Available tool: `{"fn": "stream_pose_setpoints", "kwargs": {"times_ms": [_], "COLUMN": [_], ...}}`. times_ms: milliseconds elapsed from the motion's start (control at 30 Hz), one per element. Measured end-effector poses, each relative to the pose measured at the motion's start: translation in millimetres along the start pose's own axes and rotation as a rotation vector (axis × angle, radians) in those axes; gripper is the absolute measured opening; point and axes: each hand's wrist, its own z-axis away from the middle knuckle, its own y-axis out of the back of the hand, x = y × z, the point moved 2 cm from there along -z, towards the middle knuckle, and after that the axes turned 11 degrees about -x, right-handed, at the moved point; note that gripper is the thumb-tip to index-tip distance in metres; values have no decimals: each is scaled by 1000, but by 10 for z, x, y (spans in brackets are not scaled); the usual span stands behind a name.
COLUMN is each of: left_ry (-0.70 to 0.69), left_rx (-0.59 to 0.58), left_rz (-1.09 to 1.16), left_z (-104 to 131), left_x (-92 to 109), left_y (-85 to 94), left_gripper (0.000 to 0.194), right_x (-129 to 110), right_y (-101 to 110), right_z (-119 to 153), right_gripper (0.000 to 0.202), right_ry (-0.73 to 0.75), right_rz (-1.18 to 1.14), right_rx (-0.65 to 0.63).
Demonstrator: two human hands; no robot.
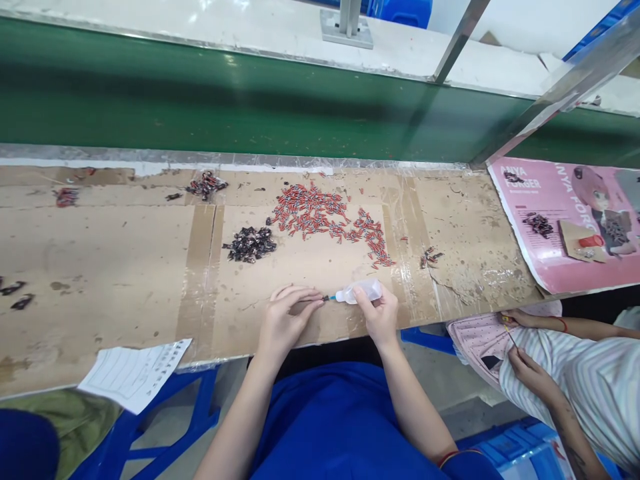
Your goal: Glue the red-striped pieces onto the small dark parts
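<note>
My right hand (383, 317) is wrapped around a small translucent squeeze bottle (369, 290) with a thin blue tip, which points left. The tip meets or nearly meets a tiny dark part (326, 298) pinched in the fingertips of my left hand (280, 320). That part is too small to make out fully. Beyond my hands lies a heap of shiny black pieces (250, 245). Many small red pieces with metallic ends (310, 210) are spread out behind and to its right.
Cardboard (140, 267) covers the bench, with a green panel (250, 107) along its back. A mixed cluster (206, 185) lies back left, and a few dark pieces (430, 257) lie right. A paper sheet (137, 373) overhangs the front edge. A co-worker's hands (525, 363) are at right.
</note>
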Motion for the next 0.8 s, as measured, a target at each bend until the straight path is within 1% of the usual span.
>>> {"fn": "stream_pose_setpoints", "kwargs": {"times_ms": [167,367,533,567,633,733,800], "left_ry": [-9,-30,-46,-57,-91,-140,-152], "left_rx": [7,17,6,4,2,13,31], "left_rz": [-25,-24,-29,-29,-31,-58,-97], "left_z": [3,15,12,10,7,6,9], "left_x": [10,2,-39,-49,-69,-86,-90], "left_y": [2,-7,-17,-20,-24,-24,-22], "left_gripper": [7,7,8,9,11,17,17], "right_x": [-37,-46,41,46,28,-43,-89], "right_y": [6,9,69,64,12,-158,-296], "right_z": [4,-4,-17,-19,-26,-54,-91], "right_gripper": [20,20,25,26,30,36,34], "right_ry": [8,34,42,54,90,167,203], "right_rz": [18,7,-133,-151,-139,-38,48], "right_rx": [16,67,171,168,121,10,-73]}}
